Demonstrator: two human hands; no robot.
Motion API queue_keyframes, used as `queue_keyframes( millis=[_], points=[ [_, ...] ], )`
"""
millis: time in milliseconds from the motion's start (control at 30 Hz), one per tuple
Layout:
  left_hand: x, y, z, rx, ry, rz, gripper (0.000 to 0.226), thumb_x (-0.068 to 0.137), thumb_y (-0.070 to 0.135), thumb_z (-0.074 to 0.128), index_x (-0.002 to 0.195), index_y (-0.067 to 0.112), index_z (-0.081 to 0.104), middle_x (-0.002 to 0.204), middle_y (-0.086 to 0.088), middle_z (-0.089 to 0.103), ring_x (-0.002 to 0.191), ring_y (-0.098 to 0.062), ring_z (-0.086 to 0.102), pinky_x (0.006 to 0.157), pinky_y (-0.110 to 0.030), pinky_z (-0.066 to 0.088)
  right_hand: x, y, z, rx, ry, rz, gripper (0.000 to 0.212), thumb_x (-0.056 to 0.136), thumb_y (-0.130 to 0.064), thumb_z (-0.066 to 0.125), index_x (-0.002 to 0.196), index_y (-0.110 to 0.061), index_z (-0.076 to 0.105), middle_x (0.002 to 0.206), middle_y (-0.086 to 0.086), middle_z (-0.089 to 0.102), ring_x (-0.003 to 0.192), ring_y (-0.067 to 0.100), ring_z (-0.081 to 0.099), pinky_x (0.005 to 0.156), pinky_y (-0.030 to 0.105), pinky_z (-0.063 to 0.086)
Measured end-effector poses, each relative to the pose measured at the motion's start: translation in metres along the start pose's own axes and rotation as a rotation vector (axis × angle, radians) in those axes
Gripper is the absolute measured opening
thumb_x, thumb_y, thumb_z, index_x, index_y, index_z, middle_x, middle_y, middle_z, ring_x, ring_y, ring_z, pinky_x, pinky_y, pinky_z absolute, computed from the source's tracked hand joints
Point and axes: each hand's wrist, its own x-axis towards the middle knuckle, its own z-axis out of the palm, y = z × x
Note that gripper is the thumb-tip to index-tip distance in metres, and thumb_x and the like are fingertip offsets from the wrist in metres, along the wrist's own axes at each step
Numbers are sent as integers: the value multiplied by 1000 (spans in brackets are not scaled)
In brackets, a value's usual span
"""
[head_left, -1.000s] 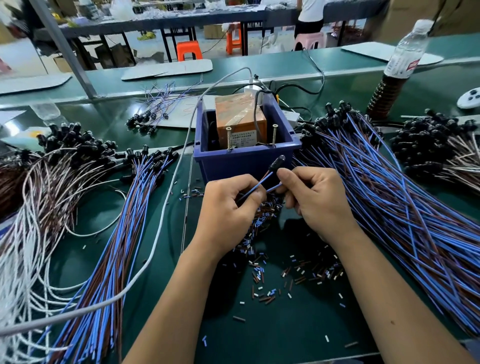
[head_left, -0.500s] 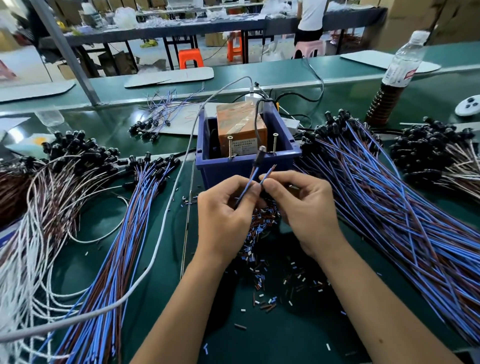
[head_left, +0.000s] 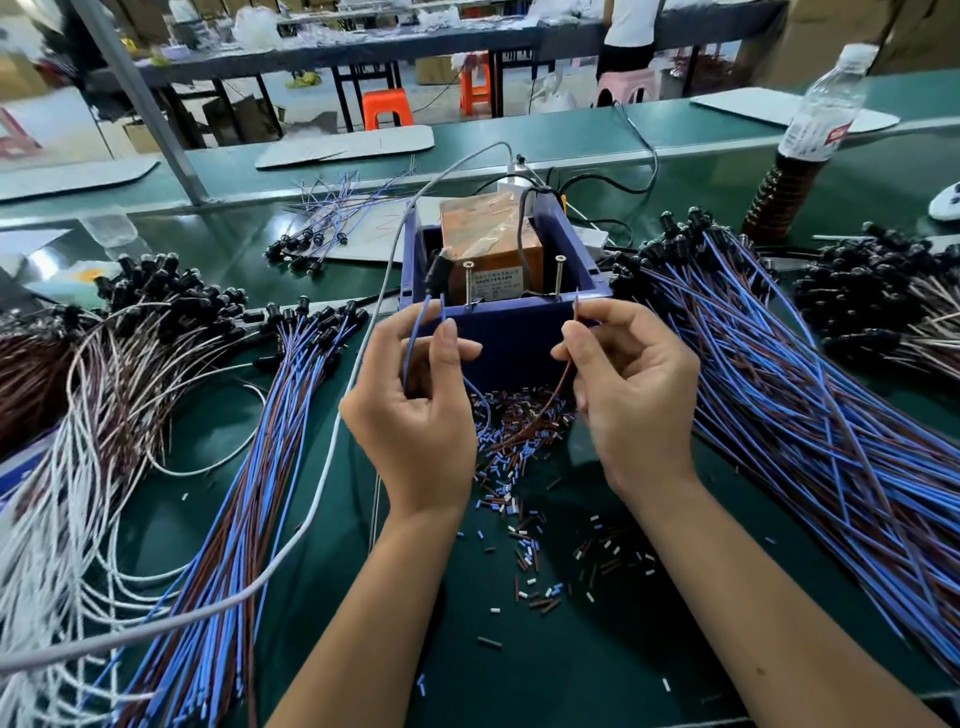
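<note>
My left hand (head_left: 415, 410) holds a thin blue wire (head_left: 411, 343) that loops up to a black connector (head_left: 438, 273) at the left wall of the blue bin (head_left: 511, 332). My right hand (head_left: 631, 395) pinches a brown wire (head_left: 563, 382) between thumb and forefinger, its tip standing up near the bin's right front corner. Both hands sit apart just in front of the bin. Inside the bin is an orange box (head_left: 493, 244) with two upright screws (head_left: 559, 275) on the front rim.
A pile of cut insulation bits (head_left: 519, 441) lies between my hands on the green bench. Bundles of blue and brown wires with black connectors spread at left (head_left: 249, 467) and right (head_left: 810, 415). White wires (head_left: 47, 519) lie far left. A bottle (head_left: 795, 156) stands back right.
My hands have moved apart from together at the centre. The blue and brown wire ends are now separated, one in each hand, and the connector has swung left beside the bin.
</note>
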Motion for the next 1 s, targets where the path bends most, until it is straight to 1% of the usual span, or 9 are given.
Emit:
queue_keyframes(
  millis=[67, 167, 233, 333, 500, 600, 733, 867, 1000],
  points=[
    [2, -1, 0, -18, 37, -29, 10, 101, 17, 66, 109, 13, 70, 77, 8, 75, 67, -15, 71, 60, -23, 48, 2, 1, 2, -169, 102, -122, 10, 99, -12, 70, 107, -13, 76, 79, 0, 75, 62, 9, 65, 59, 24, 52],
    [4, -4, 2, -36, 54, -96, 12, 100, 13, 66, 110, 9, 72, 78, 7, 75, 72, -11, 74, 67, -17, 49, 8, -2, 4, -349, 213, -256, 15, 100, -13, 67, 109, -9, 79, 91, 1, 78, 82, 10, 74, 74, 30, 60],
    [4, -7, 4, -45, 28, -131, 15, 100, 12, 66, 114, 9, 72, 79, 6, 76, 75, -9, 74, 72, -15, 50, 12, -3, 9, -455, 212, -354, 16, 101, -12, 66, 108, -6, 79, 97, 2, 78, 87, 11, 74, 79, 30, 61],
    [5, -11, 5, -87, -35, -188, 17, 99, 11, 66, 114, 13, 74, 75, 7, 76, 75, -7, 73, 76, -16, 51, 11, -4, 15, -520, 180, -436, 17, 100, -8, 65, 110, -2, 79, 99, 4, 77, 89, 10, 72, 81, 23, 58],
    [8, -15, 4, -215, -57, -307, 16, 100, 17, 65, 103, 27, 77, 65, 5, 70, 63, -5, 60, 68, -17, 48, 10, -3, 15, -511, 172, -443, 18, 101, -7, 64, 111, -1, 79, 98, 4, 77, 87, 10, 71, 80, 19, 56],
    [11, -15, 5, -280, -47, -345, 18, 99, 15, 65, 101, 27, 79, 60, 7, 62, 59, -5, 54, 62, -15, 45, 8, -4, 15, -499, 163, -418, 19, 102, -8, 63, 112, -2, 78, 98, 4, 77, 88, 11, 72, 79, 26, 60],
    [12, -16, 7, -298, -88, -333, 18, 99, 16, 66, 101, 27, 80, 60, 8, 59, 58, -5, 51, 61, -15, 43, 8, -5, 15, -480, 156, -389, 20, 103, -9, 63, 114, -2, 78, 100, 4, 77, 89, 13, 73, 79, 35, 62],
    [12, -15, 8, -305, -105, -338, 24, 98, 17, 65, 93, 34, 81, 59, 10, 55, 56, -5, 47, 57, -15, 40, 7, -5, 15, -471, 154, -365, 20, 102, -9, 63, 113, -3, 78, 99, 5, 78, 90, 15, 74, 80, 38, 61],
    [12, -14, 8, -326, -92, -348, 26, 97, 15, 65, 91, 33, 82, 60, 11, 53, 55, -5, 45, 54, -15, 39, 6, -4, 15, -463, 157, -355, 19, 102, -9, 63, 113, -4, 78, 98, 4, 78, 89, 15, 74, 79, 39, 61]
  ],
)
